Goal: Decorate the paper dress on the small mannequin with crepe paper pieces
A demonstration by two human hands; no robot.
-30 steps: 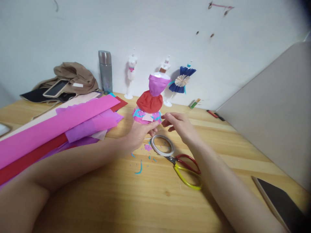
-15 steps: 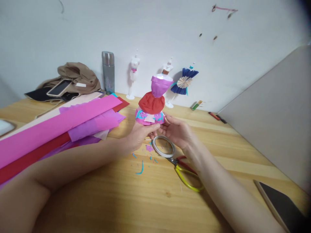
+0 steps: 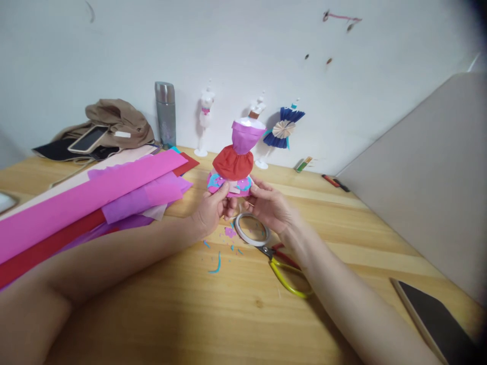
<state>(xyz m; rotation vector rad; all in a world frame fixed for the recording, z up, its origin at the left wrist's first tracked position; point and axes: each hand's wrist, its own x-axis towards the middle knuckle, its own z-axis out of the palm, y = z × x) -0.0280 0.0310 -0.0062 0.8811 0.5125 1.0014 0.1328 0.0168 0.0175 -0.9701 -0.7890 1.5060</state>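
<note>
Both my hands hold a small paper dress on a doll mannequin (image 3: 233, 163), with a purple top, a red puffed skirt and a pink and blue hem with flowers. My left hand (image 3: 213, 209) is closed on the left of the hem, its thumb on the front. On the right side of the hem, my right hand (image 3: 270, 203) pinches the edge. Just below lie a roll of white tape (image 3: 243, 237) and scissors with red and yellow handles (image 3: 279, 274). A purple paper flower (image 3: 230, 232) and blue scraps (image 3: 217, 263) are scattered beside them.
Pink, red and purple paper sheets (image 3: 125, 180) are piled at left. Behind them are a grey bottle (image 3: 165, 116), a brown cloth (image 3: 117, 116) and a phone (image 3: 88, 139). White doll mannequins (image 3: 205, 121) stand by the wall, one in blue pleated paper (image 3: 277, 139). Another phone (image 3: 433, 314) lies front right.
My left hand has shifted its hold to the left side of the hem, thumb now on its front. My right hand still grips the right side. The view has moved slightly.
</note>
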